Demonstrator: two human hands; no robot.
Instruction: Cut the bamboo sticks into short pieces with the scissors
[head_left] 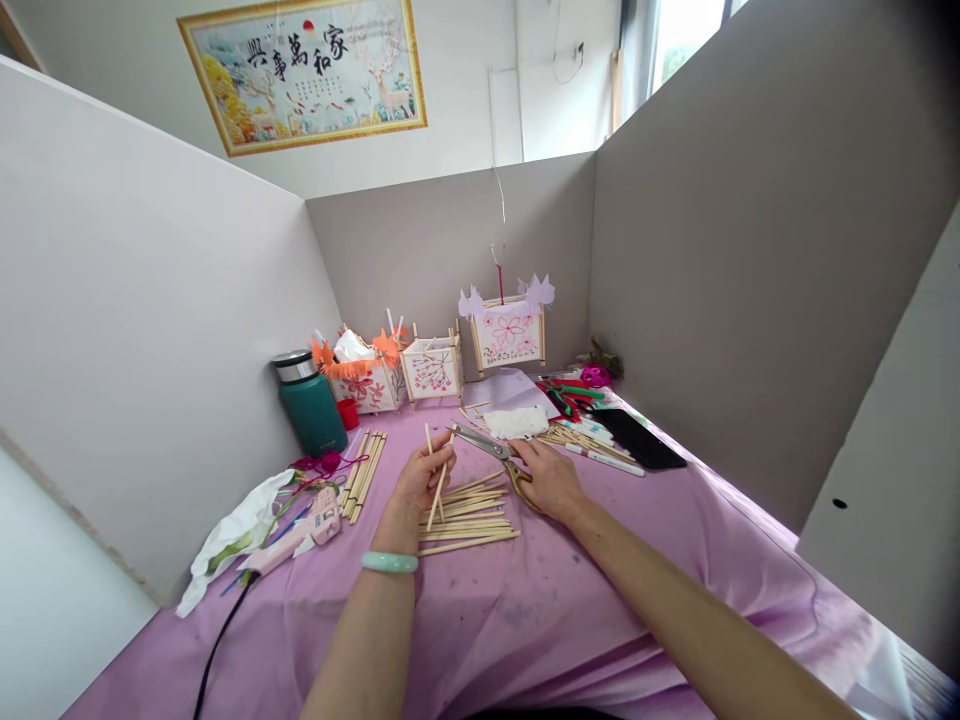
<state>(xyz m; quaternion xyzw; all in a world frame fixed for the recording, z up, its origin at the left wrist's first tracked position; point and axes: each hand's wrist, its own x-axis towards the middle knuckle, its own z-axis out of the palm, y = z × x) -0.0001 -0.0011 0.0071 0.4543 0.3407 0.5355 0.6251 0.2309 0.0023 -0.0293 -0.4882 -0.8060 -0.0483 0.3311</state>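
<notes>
My left hand (421,480) is closed round two thin wooden sticks (435,478), held nearly upright over a loose pile of sticks (469,518) on the purple cloth. My right hand (551,478) grips the gold handles of a pair of scissors (486,443), whose grey blades point left toward the held sticks. A pale green bangle (389,562) circles my left wrist.
A pink glue gun (300,532) with a black cord lies at the left, beside white plastic (232,535) and a second bundle of sticks (363,473). A green flask (310,402) and three paper lanterns (433,368) stand at the back. A black phone (639,438) and pens lie to the right. Grey partition walls enclose the table.
</notes>
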